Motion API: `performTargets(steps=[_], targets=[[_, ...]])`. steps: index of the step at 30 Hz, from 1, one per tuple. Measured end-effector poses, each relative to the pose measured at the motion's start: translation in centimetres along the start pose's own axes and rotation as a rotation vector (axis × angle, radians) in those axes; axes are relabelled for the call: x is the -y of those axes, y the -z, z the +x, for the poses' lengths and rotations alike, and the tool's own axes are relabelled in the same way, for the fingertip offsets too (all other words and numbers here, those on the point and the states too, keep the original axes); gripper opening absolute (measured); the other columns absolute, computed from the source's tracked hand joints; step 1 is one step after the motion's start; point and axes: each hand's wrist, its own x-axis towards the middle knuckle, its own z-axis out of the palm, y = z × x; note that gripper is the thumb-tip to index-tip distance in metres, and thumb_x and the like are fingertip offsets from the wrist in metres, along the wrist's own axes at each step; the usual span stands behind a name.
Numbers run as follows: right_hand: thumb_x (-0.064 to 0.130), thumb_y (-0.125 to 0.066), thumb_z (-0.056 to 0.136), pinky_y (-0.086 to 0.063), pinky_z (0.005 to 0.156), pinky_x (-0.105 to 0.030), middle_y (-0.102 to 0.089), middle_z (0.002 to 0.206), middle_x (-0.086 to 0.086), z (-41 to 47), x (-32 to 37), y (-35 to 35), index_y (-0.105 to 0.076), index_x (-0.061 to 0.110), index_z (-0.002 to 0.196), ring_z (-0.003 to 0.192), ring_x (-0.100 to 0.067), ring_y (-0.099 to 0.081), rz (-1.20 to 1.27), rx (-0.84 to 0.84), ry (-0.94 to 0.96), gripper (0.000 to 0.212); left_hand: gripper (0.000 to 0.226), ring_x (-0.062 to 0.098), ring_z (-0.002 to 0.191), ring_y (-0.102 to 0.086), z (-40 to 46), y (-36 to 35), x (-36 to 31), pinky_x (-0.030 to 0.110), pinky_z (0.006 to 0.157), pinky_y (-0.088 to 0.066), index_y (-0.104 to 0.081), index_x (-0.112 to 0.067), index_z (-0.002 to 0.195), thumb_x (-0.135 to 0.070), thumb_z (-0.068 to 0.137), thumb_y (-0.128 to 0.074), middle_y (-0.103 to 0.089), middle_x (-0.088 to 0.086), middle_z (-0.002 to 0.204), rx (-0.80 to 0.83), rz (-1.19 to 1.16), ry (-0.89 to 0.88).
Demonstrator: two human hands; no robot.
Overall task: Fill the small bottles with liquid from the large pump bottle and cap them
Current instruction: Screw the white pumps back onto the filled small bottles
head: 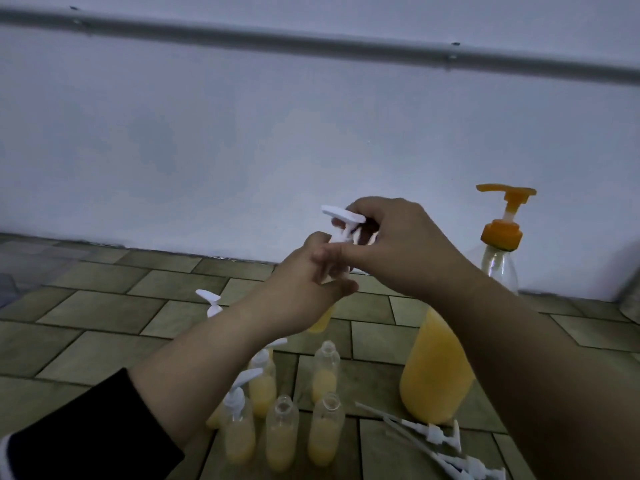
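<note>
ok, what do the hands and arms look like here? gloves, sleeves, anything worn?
Both hands are bare: no gloves, rings or watch that the picture shows. The left hand comes out of a black sleeve pushed up the forearm, with a bit of white at its lower edge. The right hand and forearm are bare as far as the frame shows.

A tall clear plastic pump bottle (437, 368) with an orange pump head, partly full of yellow-orange liquid, stands upright at the right. Small clear plastic bottles (282, 431) holding yellow liquid stand clustered in front, some uncapped, some capped. Loose white pump caps (446, 441) lie beside them.
</note>
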Motion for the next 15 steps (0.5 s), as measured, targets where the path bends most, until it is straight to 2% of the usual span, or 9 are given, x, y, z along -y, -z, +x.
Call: performTargets(steps=[2,4,6,7,8,10,11,13,15], targets=[[0.023,-0.076,0.077,-0.049,0.067,-0.015,-0.069,0.089,0.010,-0.2,0.0,0.3,-0.068,0.020,0.108,0.081,-0.001,-0.064,0.236,0.082,-0.014,0.032,0.028,-0.001,0.079,-0.055,0.1,0.1,0.1,0.011,0.064,-0.042,-0.046,-0.025,0.104,-0.020,0.085,-0.066,-0.054,-0.012,0.085,0.012,-0.044,0.014],[0.019,-0.078,0.076,-0.050,0.063,-0.015,-0.071,0.078,0.008,-0.3,-0.3,-0.1,-0.071,0.016,0.098,0.072,0.000,-0.065,0.323,0.042,-0.069,0.023,0.035,0.005,0.089,-0.055,0.0,0.1,0.1,0.021,0.074,-0.046,-0.045,-0.020,0.113,-0.019,0.085,-0.066,-0.055,-0.011,0.092,0.039,-0.047,0.025],[0.035,-0.080,0.070,-0.041,0.052,-0.012,-0.063,0.061,0.011,-0.2,-0.8,-0.6,-0.070,0.017,0.081,0.055,0.002,-0.057,0.235,-0.043,-0.147,0.024,0.029,-0.006,0.079,-0.052,-0.1,0.0,0.1,0.013,0.066,-0.043,-0.046,-0.020,0.106,-0.019,0.085,-0.066,-0.052,-0.013,0.086,0.034,-0.034,0.026],[0.040,-0.080,0.068,-0.039,0.053,-0.011,-0.061,0.060,0.012,-0.3,-1.0,-0.7,-0.069,0.017,0.079,0.055,0.003,-0.056,0.235,-0.045,-0.182,0.027,0.027,-0.012,0.072,-0.051,0.0,-0.1,0.0,0.008,0.060,-0.041,-0.045,-0.020,0.103,-0.020,0.086,-0.065,-0.050,-0.014,0.082,0.031,-0.027,0.030],[0.037,-0.080,0.070,-0.041,0.058,-0.011,-0.065,0.066,0.013,-0.3,-1.1,-0.6,-0.070,0.017,0.084,0.061,0.003,-0.059,0.312,-0.018,-0.205,0.026,0.026,-0.015,0.069,-0.050,0.0,-0.1,0.0,0.007,0.057,-0.040,-0.045,-0.021,0.103,-0.021,0.086,-0.065,-0.050,-0.015,0.081,0.026,-0.023,0.036],[0.016,-0.078,0.074,-0.049,0.072,-0.017,-0.073,0.086,0.005,-0.4,-1.3,-0.4,-0.070,0.014,0.100,0.083,-0.004,-0.068,0.611,0.054,-0.258,0.027,0.030,-0.010,0.075,-0.053,0.2,-0.1,-0.1,0.010,0.059,-0.039,-0.046,-0.022,0.108,-0.023,0.085,-0.066,-0.053,-0.016,0.085,0.025,-0.046,0.057],[0.009,-0.077,0.073,-0.050,0.073,-0.017,-0.074,0.089,0.000,-0.6,-1.2,-0.5,-0.069,0.013,0.102,0.086,-0.007,-0.069,0.733,0.053,-0.289,0.031,0.032,-0.008,0.075,-0.053,0.3,-0.1,-0.2,0.011,0.060,-0.039,-0.045,-0.023,0.109,-0.023,0.085,-0.067,-0.054,-0.017,0.085,0.026,-0.054,0.063],[0.009,-0.081,0.068,-0.051,0.065,-0.016,-0.070,0.081,-0.003,-0.6,-1.5,-1.0,-0.068,0.014,0.100,0.077,-0.009,-0.068,0.749,-0.028,-0.316,0.035,0.030,-0.009,0.067,-0.051,0.5,-0.5,-0.5,0.011,0.057,-0.036,-0.044,-0.023,0.106,-0.023,0.086,-0.066,-0.052,-0.017,0.081,0.029,-0.043,0.052],[0.014,-0.084,0.064,-0.050,0.060,-0.015,-0.064,0.081,-0.001,-0.6,-1.7,-1.1,-0.065,0.017,0.106,0.071,-0.005,-0.064,0.667,-0.068,-0.304,0.046,0.027,-0.005,0.067,-0.049,0.5,-0.8,-0.7,0.015,0.058,-0.036,-0.044,-0.022,0.103,-0.024,0.086,-0.065,-0.050,-0.014,0.080,0.020,-0.036,0.052]])
